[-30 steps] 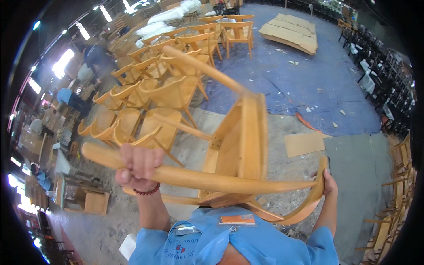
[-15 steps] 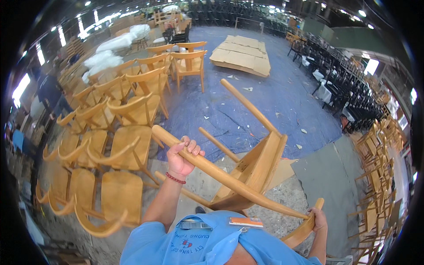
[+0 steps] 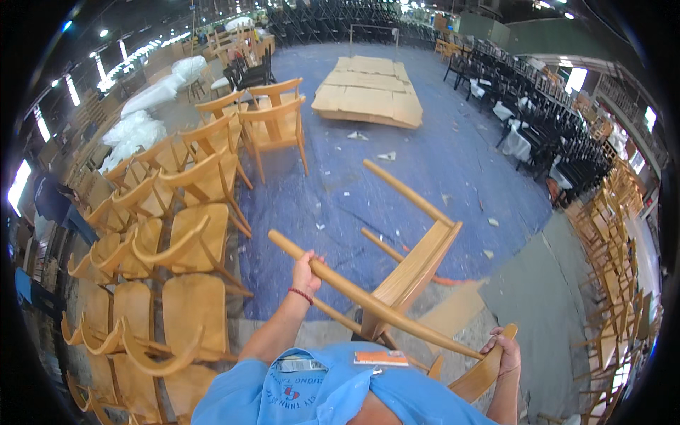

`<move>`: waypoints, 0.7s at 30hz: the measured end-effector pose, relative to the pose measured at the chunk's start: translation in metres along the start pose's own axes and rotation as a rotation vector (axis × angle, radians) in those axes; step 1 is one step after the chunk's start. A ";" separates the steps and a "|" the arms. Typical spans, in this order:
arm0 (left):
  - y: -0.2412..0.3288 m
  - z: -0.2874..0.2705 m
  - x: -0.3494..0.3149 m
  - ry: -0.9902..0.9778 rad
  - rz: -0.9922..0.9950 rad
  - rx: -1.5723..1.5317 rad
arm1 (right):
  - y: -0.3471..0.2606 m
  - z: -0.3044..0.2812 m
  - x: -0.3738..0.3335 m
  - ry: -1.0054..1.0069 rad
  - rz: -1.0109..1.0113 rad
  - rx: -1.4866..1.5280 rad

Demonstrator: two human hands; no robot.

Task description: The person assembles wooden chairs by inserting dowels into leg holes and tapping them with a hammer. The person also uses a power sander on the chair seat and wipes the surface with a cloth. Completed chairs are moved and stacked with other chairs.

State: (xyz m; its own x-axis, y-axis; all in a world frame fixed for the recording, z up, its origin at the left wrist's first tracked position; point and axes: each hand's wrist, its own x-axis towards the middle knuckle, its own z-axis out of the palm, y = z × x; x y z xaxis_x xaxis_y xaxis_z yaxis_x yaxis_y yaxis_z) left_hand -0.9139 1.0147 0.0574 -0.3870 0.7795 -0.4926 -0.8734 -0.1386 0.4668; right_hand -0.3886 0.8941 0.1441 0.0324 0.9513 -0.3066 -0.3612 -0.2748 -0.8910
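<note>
A light-brown wooden chair (image 3: 409,273) is held tilted in front of my body, off the floor as far as I can see, with its legs pointing away from me and to the left. My left hand (image 3: 306,275) is wrapped round one long leg, a little below its free end. Toward the lower right, my right hand (image 3: 506,353) grips the curved backrest (image 3: 476,379) near its tip. Part of the backrest is hidden behind my blue shirt (image 3: 319,386).
Rows of similar wooden chairs (image 3: 195,237) stand close on my left. Flat cardboard (image 3: 368,92) lies ahead on blue floor sheeting (image 3: 333,191). Black chairs (image 3: 549,142) and more wooden chairs (image 3: 613,248) line the right. A person (image 3: 60,205) stands at far left.
The chair has turned in my hands, and its seat shows more edge-on. My left hand has moved slightly right and lower in view. Both hands keep their hold.
</note>
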 end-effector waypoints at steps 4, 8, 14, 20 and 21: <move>0.024 -0.001 0.088 0.218 0.027 0.058 | -0.029 0.094 0.089 -0.076 0.096 -0.087; 0.050 -0.011 0.162 0.341 -0.010 0.085 | -0.045 0.183 0.164 -0.125 0.146 -0.225; 0.097 -0.030 0.277 0.416 -0.137 0.053 | -0.033 0.370 0.299 -0.263 0.129 -0.465; 0.192 -0.060 0.341 0.024 -0.334 0.441 | 0.048 0.634 0.441 -0.366 0.147 -0.838; 0.211 -0.062 0.345 0.032 -0.360 0.478 | 0.070 0.676 0.466 -0.404 0.157 -0.918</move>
State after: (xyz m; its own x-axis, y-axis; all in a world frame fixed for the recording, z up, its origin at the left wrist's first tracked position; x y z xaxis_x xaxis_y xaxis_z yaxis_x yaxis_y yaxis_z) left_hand -1.2503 1.2159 -0.0593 -0.1066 0.7064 -0.6998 -0.7246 0.4267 0.5412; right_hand -1.0283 1.4123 0.1655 -0.3327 0.8244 -0.4580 0.5265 -0.2406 -0.8155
